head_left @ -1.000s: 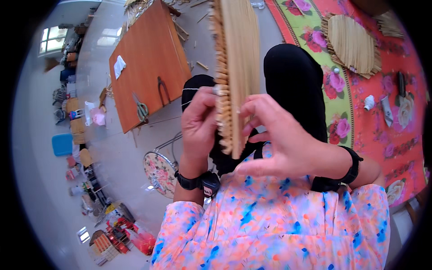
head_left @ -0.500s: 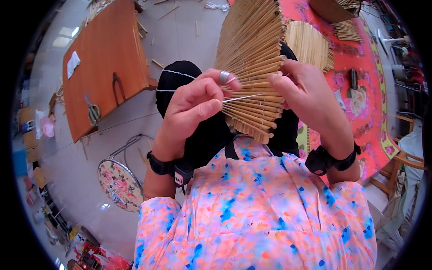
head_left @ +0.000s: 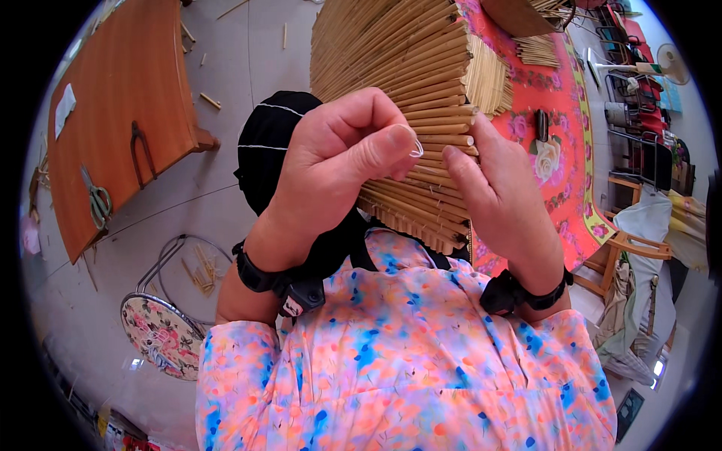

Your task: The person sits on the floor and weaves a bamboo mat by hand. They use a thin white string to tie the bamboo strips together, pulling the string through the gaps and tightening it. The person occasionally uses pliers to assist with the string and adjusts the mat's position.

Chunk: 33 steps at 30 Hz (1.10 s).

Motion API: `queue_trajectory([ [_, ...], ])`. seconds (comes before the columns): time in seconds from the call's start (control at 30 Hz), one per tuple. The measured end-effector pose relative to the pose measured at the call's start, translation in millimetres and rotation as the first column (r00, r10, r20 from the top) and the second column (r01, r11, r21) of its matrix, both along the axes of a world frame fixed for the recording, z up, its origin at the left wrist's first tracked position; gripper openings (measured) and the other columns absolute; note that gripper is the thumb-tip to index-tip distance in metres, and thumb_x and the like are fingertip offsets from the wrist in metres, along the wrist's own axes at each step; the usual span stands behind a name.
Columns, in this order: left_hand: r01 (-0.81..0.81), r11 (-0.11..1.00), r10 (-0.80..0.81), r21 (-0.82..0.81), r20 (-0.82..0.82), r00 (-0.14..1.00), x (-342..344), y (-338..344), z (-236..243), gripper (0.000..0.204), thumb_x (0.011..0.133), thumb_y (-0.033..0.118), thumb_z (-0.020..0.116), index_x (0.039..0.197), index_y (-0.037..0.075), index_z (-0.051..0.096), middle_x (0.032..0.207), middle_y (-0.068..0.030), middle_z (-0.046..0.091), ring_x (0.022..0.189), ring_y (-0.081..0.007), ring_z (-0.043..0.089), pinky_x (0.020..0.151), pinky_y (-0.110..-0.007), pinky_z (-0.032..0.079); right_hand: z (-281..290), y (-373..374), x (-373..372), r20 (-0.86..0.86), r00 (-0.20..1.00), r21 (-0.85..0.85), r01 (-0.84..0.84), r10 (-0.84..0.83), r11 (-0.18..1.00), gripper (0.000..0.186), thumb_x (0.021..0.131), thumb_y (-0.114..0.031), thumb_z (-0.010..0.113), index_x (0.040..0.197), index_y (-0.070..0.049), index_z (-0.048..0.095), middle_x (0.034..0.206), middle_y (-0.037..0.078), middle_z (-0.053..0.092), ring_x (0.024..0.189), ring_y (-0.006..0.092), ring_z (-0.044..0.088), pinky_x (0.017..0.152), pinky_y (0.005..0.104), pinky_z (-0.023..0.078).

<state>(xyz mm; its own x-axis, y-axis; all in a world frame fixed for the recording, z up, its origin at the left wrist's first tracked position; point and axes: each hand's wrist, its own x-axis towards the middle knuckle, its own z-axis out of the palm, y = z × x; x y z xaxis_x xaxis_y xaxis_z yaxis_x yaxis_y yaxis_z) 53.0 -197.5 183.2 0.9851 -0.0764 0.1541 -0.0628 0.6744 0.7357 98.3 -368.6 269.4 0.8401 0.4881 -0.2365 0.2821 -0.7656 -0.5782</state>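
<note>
A mat of thin bamboo slats [head_left: 398,83] is held up close in front of me, its slats running across and its lower edge near my chest. My left hand [head_left: 338,161] is closed in front of it, thumb and forefinger pinching a thin white thread [head_left: 415,146]. My right hand [head_left: 492,199] rests against the mat's right side, its fingers stretched along the slats beside the thread. Both wrists carry black bands.
A wooden board [head_left: 128,113] with scissors [head_left: 96,201] and a dark clamp lies on the floor at left. A round floral stool [head_left: 162,334] stands lower left. A red floral cloth [head_left: 556,143] with more slat bundles [head_left: 538,49] lies to the right. Chairs stand at far right.
The mat has swung from edge-on to face-on and come closer. My left hand has drawn the thread tight into a pinch. My right hand shifted to the mat's right side.
</note>
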Motion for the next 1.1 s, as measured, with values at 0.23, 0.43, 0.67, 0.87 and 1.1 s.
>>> queue_trajectory([
  [0.23,0.038,0.988,-0.034,0.148,-0.024,0.999,0,13,4,0.020,0.097,0.019,0.057,0.087,0.001,0.054,0.075,-0.0010,0.055,0.067,-0.0073,0.047,0.063,-0.022,0.041,2,-3,4,-0.085,0.994,0.219,-0.049,0.069,0.975,0.030,0.091,-0.024,0.057,0.097,0.005,0.050,0.070,0.019,0.060,0.066,0.0299,0.063,0.060,0.0381,0.048],
  [0.43,-0.013,0.960,0.111,0.280,-0.340,0.934,-18,16,18,0.012,0.094,0.010,0.053,0.093,-0.001,0.057,0.076,-0.0006,0.055,0.066,-0.0052,0.044,0.058,-0.021,0.035,-54,-23,-3,-0.101,0.929,0.749,-0.166,0.357,0.642,0.053,0.081,-0.026,0.074,0.119,0.004,0.052,0.094,0.013,0.059,0.078,0.0226,0.063,0.073,0.0296,0.052],
  [0.67,-0.187,0.940,0.286,0.285,-0.362,0.887,-50,34,25,0.035,0.092,0.012,0.057,0.120,-0.008,0.053,0.108,-0.0137,0.065,0.091,-0.0188,0.065,0.080,-0.030,0.052,-97,-26,-8,0.154,0.881,0.823,-0.365,0.447,0.435,0.070,0.069,-0.026,0.082,0.127,-0.001,0.053,0.117,0.018,0.053,0.100,0.0321,0.059,0.085,0.0355,0.051],
  [0.87,-0.152,0.881,0.339,0.449,-0.373,0.864,-53,41,43,0.044,0.090,0.016,0.061,0.126,-0.008,0.050,0.119,-0.0181,0.062,0.105,-0.0252,0.065,0.091,-0.037,0.053,-110,-26,-8,0.101,0.860,0.897,-0.296,0.500,0.328,0.073,0.065,-0.013,0.081,0.131,-0.004,0.050,0.121,0.017,0.050,0.098,0.0328,0.060,0.084,0.0356,0.053],
  [1.1,-0.186,0.730,0.531,0.657,-0.375,0.760,-53,23,60,0.052,0.087,0.022,0.066,0.126,-0.007,0.049,0.120,-0.0176,0.062,0.105,-0.0252,0.065,0.089,-0.036,0.054,-114,-29,8,0.104,0.804,0.921,-0.300,0.586,0.247,0.080,0.067,-0.004,0.077,0.139,-0.006,0.043,0.119,0.016,0.047,0.094,0.0307,0.058,0.082,0.0354,0.052],
])
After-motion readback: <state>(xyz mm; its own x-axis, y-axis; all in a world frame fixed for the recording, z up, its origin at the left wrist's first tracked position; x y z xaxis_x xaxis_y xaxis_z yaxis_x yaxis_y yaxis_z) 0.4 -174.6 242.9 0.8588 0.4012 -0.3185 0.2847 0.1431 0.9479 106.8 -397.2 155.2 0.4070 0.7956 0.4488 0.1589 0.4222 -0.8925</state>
